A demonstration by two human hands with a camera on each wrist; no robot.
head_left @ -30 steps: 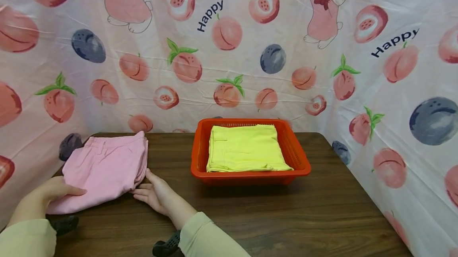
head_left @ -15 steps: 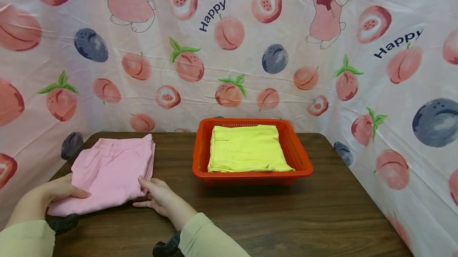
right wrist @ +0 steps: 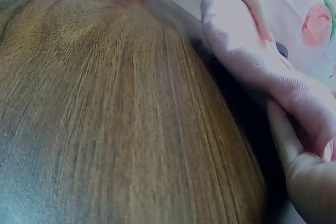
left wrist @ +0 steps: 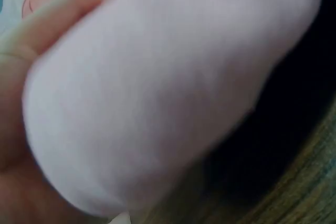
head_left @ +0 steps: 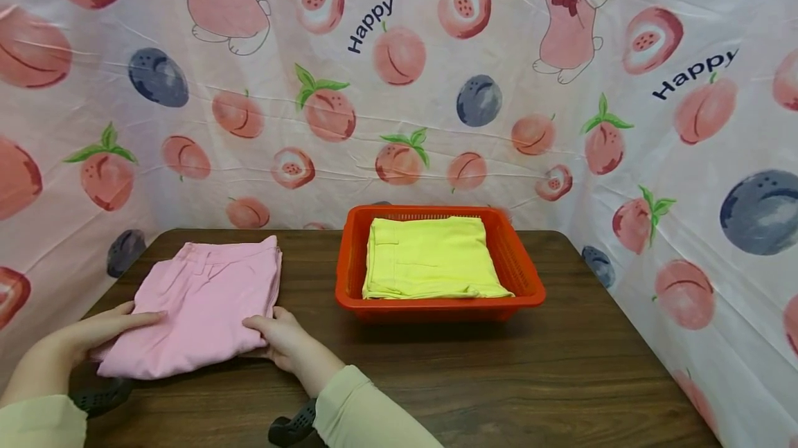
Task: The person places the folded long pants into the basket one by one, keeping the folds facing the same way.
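Observation:
Folded pink pants [head_left: 199, 306], with a belt loop at the waistband, are at the left of the table in the head view. My left hand [head_left: 102, 330] grips their left side, thumb lying over the top. At the front right corner my right hand [head_left: 285, 343] pinches the folded layers, thumb above and fingers beneath. In the left wrist view the blurred pink cloth [left wrist: 152, 87] fills most of the picture. A dark gap shows under the front fold in the right wrist view, where right-hand fingers [right wrist: 283, 135] reach below the cloth.
An orange-red plastic basket [head_left: 436, 304] stands at the middle back of the dark wood table [head_left: 499, 379]. Folded yellow pants [head_left: 433, 257] lie in it. A fruit-printed curtain [head_left: 399, 115] surrounds the table at the back and sides.
The pink pants have shifted to the right. My right hand has gone from open beside their edge to pinching the corner, and my left hand has moved slightly with them.

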